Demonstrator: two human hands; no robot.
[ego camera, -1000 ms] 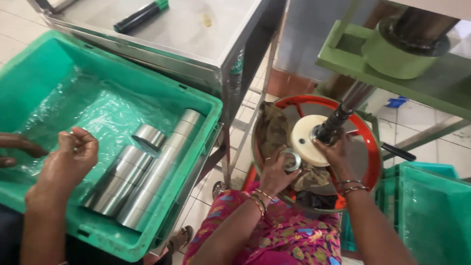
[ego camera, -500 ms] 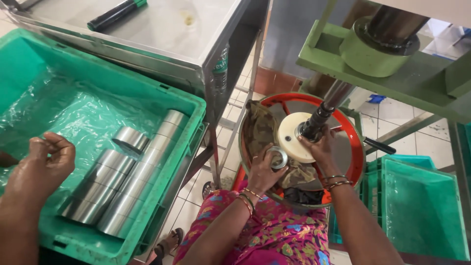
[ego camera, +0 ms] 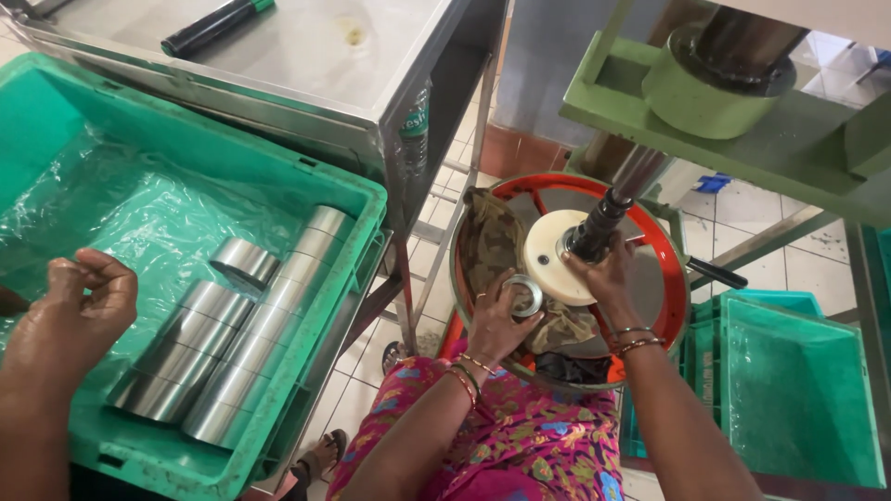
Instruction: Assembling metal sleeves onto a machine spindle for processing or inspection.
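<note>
At wheel (ego camera: 670, 278): left hand (ego camera: 497, 325) holds ring (ego camera: 526, 296), right hand (ego camera: 608, 278) grips shaft (ego camera: 594, 230).

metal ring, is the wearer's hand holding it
No, a co-worker's hand holds the metal ring; the wearer's left hand is over the green crate.

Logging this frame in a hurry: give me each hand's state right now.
Left hand: closed on a small shiny metal ring.
Right hand: closed around the dark metal shaft at the round white plastic disc.
</note>
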